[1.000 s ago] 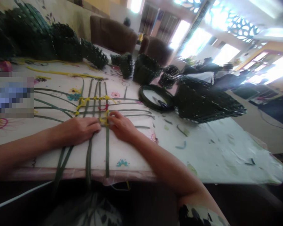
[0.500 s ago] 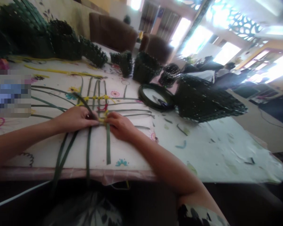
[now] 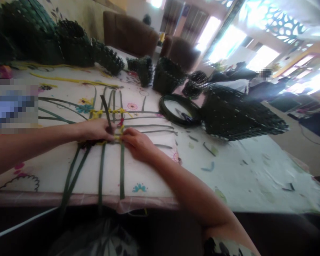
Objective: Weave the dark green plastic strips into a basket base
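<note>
Dark green flat strips cross each other on the table, joined with yellow strip into an open woven frame (image 3: 106, 112). My left hand (image 3: 98, 129) is closed on a green strip (image 3: 105, 108), whose free end stands up above the fingers. Close beside it, my right hand (image 3: 137, 143) pinches the weave at a yellow strip (image 3: 118, 136). The fingertips almost meet there and hide the exact crossing. A small red piece (image 3: 121, 122) lies just above the right fingertips. Several green strips (image 3: 100, 174) run down towards the table's front edge.
Finished green woven baskets (image 3: 168, 75) line the back, with a large one (image 3: 237, 113) lying on its side at right. A green ring (image 3: 165, 113) encircles scissors (image 3: 185, 115). Loose yellow strips (image 3: 74, 81) lie behind the weave; scraps (image 3: 209, 149) dot the right side.
The green strip in my left hand has swung from leaning left to nearly upright. My left hand has shifted slightly right; my right hand has stayed at the crossing.
</note>
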A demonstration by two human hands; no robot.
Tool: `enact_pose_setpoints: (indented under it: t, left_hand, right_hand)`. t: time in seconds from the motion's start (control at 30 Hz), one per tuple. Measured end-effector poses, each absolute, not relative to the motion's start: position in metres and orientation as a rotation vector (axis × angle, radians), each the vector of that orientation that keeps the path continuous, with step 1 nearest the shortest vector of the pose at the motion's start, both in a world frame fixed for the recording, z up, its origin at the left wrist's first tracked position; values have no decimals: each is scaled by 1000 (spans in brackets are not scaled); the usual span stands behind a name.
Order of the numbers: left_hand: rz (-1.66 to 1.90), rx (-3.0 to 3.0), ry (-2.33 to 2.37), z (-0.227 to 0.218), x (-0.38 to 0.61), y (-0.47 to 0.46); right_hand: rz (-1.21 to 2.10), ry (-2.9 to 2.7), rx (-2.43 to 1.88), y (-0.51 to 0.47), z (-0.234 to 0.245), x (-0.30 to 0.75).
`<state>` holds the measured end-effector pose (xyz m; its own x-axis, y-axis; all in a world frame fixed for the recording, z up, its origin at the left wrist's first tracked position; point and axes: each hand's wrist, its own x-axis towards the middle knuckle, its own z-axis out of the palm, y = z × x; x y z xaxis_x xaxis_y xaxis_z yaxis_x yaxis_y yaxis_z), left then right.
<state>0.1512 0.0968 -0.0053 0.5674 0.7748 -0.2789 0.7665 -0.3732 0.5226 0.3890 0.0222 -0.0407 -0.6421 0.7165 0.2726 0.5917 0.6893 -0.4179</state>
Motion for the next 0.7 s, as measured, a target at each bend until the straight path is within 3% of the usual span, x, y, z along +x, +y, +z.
enact_pose_setpoints:
  t: [0.4, 0.7]
  left_hand:
    - [-112, 2131, 1209, -2, 156, 111]
    - [-54, 2244, 1158, -10, 158, 114]
  right_hand:
    - [235, -2684, -989, 24, -39, 383]
    - [301, -2677, -1028, 21, -34, 381]
